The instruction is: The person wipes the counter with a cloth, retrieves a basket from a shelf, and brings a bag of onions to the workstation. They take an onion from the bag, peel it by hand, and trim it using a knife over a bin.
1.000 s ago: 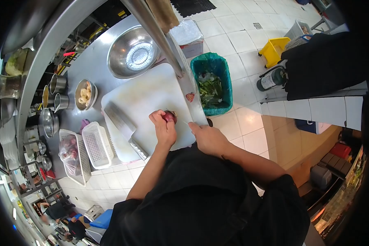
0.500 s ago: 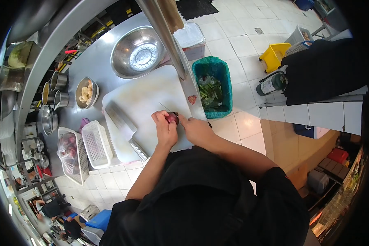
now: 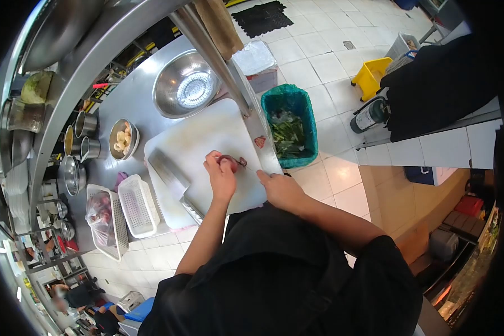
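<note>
One right hand (image 3: 283, 190), closed on a small knife (image 3: 252, 169), has drawn back from the red onion (image 3: 227, 163), where dark skin (image 3: 242, 161) now juts out; the left hand (image 3: 222, 178) grips the onion in curled fingers over a white cutting board (image 3: 207, 131), near a cleaver (image 3: 171, 172), with a steel colander (image 3: 173, 92) beyond

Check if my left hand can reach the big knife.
Probably yes: nothing lies on the big knife, close beside the left hand, but the onion it holds must go first.
</note>
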`<state>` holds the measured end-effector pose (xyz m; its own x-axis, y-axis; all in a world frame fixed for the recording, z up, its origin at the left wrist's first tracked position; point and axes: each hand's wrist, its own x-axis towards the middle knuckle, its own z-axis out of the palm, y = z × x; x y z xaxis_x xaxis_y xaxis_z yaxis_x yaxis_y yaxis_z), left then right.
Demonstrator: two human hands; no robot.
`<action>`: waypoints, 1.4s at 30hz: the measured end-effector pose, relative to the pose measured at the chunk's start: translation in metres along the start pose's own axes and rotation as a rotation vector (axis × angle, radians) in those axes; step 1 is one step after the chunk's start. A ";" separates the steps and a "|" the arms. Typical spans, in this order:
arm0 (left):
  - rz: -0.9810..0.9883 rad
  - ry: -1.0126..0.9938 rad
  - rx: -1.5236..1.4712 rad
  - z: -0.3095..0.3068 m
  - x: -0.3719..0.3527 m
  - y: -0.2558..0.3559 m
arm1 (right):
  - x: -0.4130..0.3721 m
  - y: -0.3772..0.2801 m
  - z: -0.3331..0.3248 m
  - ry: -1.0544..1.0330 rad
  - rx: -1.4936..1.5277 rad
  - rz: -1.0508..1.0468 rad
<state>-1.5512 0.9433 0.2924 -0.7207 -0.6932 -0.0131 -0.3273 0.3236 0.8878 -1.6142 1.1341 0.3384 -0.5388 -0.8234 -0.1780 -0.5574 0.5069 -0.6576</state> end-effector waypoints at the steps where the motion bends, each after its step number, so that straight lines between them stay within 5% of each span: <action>1: 0.007 -0.003 0.004 -0.005 0.004 0.005 | -0.001 0.000 -0.001 0.004 0.002 0.002; 3: -0.199 -0.046 -0.030 -0.014 0.008 0.015 | -0.001 0.002 -0.003 0.010 0.005 0.004; 16: -0.319 -0.178 -0.413 -0.030 0.001 0.027 | 0.006 0.007 -0.006 -0.007 0.049 -0.017; 18: 0.168 -0.150 0.158 -0.028 -0.007 0.028 | 0.005 0.006 -0.009 -0.003 0.068 -0.030; 19: 0.164 -0.146 0.158 -0.029 -0.009 0.028 | 0.004 0.005 -0.012 -0.019 0.061 -0.017; 21: -0.151 -0.150 0.011 -0.033 -0.009 0.028 | 0.005 0.006 -0.012 -0.034 0.052 -0.007; 24: -0.218 -0.043 -0.369 -0.037 -0.014 0.022 | 0.005 0.012 -0.010 -0.003 0.046 0.016; 28: -0.197 0.000 -0.718 -0.043 -0.014 0.029 | 0.008 0.025 -0.018 0.089 -0.006 0.056; 33: -0.283 -0.201 -1.091 -0.040 -0.016 0.043 | 0.015 0.035 -0.042 0.284 -0.012 0.023; 38: -0.274 -0.350 -1.214 -0.029 -0.018 0.056 | 0.018 0.031 -0.052 0.452 0.269 -0.081; 42: -0.281 -0.420 -1.241 -0.028 -0.018 0.072 | 0.013 0.022 -0.066 0.368 0.487 -0.023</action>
<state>-1.5443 0.9611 0.3697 -0.9262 -0.3173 -0.2038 0.1113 -0.7463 0.6562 -1.6756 1.1514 0.3696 -0.7613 -0.6467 0.0471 -0.2648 0.2439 -0.9329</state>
